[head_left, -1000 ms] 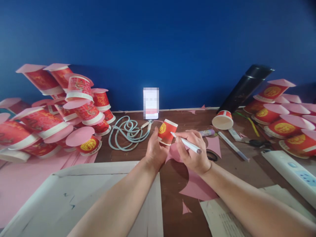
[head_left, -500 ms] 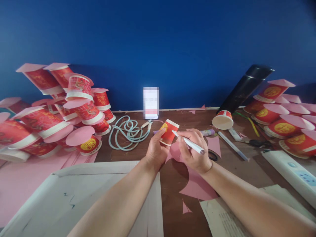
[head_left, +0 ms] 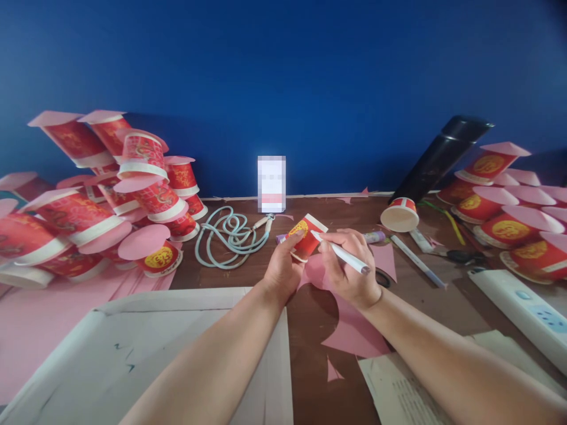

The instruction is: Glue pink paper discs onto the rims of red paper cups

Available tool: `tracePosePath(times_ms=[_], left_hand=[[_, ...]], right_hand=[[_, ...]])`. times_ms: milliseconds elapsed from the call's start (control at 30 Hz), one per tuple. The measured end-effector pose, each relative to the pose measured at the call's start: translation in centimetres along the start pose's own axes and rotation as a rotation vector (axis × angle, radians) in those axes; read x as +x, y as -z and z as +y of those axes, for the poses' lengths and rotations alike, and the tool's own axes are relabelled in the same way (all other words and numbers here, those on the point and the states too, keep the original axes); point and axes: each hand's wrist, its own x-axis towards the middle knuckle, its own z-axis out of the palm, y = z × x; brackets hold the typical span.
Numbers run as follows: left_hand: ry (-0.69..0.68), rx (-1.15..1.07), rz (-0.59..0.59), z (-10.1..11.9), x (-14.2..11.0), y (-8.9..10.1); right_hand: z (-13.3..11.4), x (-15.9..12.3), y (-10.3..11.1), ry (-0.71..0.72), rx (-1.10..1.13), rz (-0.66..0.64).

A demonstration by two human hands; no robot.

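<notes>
A small red paper cup (head_left: 305, 248) with a gold emblem and white bands lies tilted in my left hand (head_left: 283, 270), which is closed around its lower left side with the thumb on the emblem. My right hand (head_left: 357, 277) grips a white marker pen (head_left: 349, 258). The pen's tip points at the cup's red side, touching or very near it; I cannot tell which. Under and beside my hands are cut pink paper scraps (head_left: 354, 330). A purple tube (head_left: 375, 237) lies partly hidden behind my right hand.
Red cups with pink paper discs stand piled at left (head_left: 146, 156) and right (head_left: 509, 227). Around lie a coiled light-blue cord (head_left: 230, 233), a lit phone (head_left: 271, 184), a loose cup (head_left: 400, 215), a black flask (head_left: 438, 159), another pen (head_left: 419, 261), a power strip (head_left: 527, 313) and a white board (head_left: 177, 354).
The cup has turned slightly and shifted a little right in my left hand, and more of its gold emblem shows. The marker remains against or close to its side.
</notes>
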Motion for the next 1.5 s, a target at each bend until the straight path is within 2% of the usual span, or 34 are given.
tracePosePath(times_ms=[367,567,900,1100,1500], left_hand=[[-0.014,-0.009,0.027,0.02,0.21,0.1],[-0.036,-0.028,0.091,0.2,0.28,0.19],[-0.107,-0.034,0.079,0.25,0.46,0.56],[-0.085,-0.027,0.123,0.28,0.39,0.37],[-0.058,-0.015,0.068,0.11,0.38,0.36]], right_hand=[[-0.1,0.05,0.01,-0.011,-0.019,-0.002],[-0.04,-0.01,0.0,-0.018,-0.029,-0.002],[-0.08,0.01,-0.07,-0.015,-0.024,-0.004],[0.01,0.01,-0.02,-0.019,-0.009,-0.001],[0.07,0.06,-0.05,-0.02,-0.005,0.003]])
